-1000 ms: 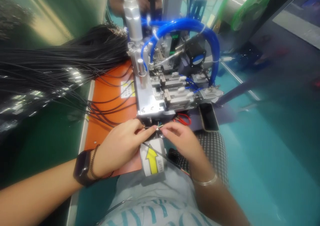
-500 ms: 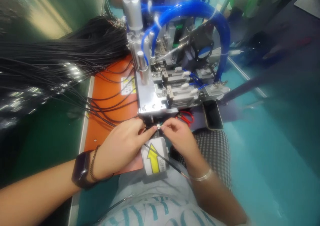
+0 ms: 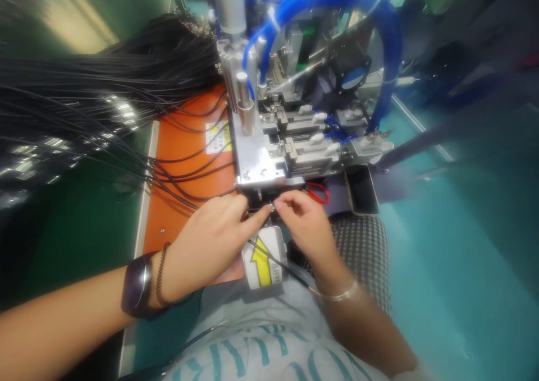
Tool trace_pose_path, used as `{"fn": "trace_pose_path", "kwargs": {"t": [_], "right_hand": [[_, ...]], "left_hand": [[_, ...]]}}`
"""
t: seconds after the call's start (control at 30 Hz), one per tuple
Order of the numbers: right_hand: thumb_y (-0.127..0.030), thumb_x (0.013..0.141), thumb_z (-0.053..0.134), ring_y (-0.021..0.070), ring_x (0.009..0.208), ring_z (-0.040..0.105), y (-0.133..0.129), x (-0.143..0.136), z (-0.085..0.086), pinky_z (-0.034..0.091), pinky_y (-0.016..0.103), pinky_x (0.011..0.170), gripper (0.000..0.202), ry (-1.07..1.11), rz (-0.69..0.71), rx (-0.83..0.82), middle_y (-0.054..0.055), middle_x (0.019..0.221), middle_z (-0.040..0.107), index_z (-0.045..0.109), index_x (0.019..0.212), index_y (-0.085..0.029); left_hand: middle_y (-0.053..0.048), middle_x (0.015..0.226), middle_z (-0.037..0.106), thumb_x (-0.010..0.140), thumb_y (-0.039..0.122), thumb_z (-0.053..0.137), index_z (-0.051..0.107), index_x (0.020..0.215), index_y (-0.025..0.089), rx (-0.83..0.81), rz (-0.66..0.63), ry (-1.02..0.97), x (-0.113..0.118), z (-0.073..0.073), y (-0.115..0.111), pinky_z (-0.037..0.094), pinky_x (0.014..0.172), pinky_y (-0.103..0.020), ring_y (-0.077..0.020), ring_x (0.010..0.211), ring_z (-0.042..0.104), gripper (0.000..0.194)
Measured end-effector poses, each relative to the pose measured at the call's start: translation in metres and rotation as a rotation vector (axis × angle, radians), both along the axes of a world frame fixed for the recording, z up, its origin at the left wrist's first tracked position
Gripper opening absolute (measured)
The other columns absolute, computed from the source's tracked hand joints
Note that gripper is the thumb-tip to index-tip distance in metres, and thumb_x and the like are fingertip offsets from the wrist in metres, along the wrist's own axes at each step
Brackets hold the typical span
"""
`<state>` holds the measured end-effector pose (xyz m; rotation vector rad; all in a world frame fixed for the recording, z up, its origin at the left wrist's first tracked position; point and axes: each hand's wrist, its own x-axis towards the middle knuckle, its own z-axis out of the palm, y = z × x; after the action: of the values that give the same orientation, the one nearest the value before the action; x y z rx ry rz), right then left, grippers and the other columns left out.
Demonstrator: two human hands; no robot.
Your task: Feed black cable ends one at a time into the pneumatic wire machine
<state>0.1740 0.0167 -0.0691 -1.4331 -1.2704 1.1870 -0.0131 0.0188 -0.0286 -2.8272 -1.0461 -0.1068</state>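
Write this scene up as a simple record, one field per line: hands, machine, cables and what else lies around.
Left hand: index finger stretched out, other fingers curled
Right hand: fingertips drawn together, close to the left index fingertip
Between the fingertips: too small to make out
Machine: metal, just beyond the hands, with a thick blue tube arching over it
Black cables: a large bundle at left, several crossing an orange surface
Nearer the body: white box marked with a yellow arrow
Phone: right of the hands, screen dark

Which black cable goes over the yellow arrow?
The single black cable slanting across the white box; several others run over the orange board instead, away from the arrow.
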Motion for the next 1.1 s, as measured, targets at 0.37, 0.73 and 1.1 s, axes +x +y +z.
{"fn": "trace_pose_path", "kwargs": {"t": [0.37, 0.73, 1.1], "right_hand": [[-0.023, 0.086, 0.053, 0.0125, 0.066, 0.049, -0.004, 0.004, 0.0, 0.039, 0.024, 0.061, 0.012, -0.204, 0.053, 0.116, -0.002, 0.07, 0.053, 0.055, 0.075, -0.019], [-0.02, 0.09, 0.049, 0.013, 0.073, 0.051, -0.002, 0.006, 0.003, 0.04, 0.025, 0.068, 0.012, -0.346, 0.13, 0.274, -0.001, 0.074, 0.055, 0.054, 0.079, -0.019], [-0.016, 0.088, 0.051, 0.0168, 0.075, 0.05, -0.006, 0.01, 0.005, 0.04, 0.029, 0.071, 0.01, -0.468, 0.158, 0.371, 0.001, 0.075, 0.056, 0.055, 0.08, -0.02]], "left_hand": [[-0.007, 0.089, 0.046, 0.078, 0.02, 0.053, 0.046, 0.131, 0.022, -0.015, 0.023, 0.03, 0.004, 0.004, -0.002, 0.036, 0.062, -0.032, -0.0198, 0.073, 0.042, 0.053], [-0.008, 0.082, 0.047, 0.086, 0.024, 0.046, 0.053, 0.126, 0.016, 0.027, -0.039, -0.081, -0.001, -0.001, -0.001, 0.035, 0.06, -0.032, -0.0197, 0.07, 0.043, 0.041], [-0.009, 0.084, 0.049, 0.09, 0.027, 0.041, 0.052, 0.127, 0.019, -0.003, -0.021, -0.09, -0.003, -0.001, 0.001, 0.036, 0.062, -0.032, -0.02, 0.071, 0.044, 0.04]]}}
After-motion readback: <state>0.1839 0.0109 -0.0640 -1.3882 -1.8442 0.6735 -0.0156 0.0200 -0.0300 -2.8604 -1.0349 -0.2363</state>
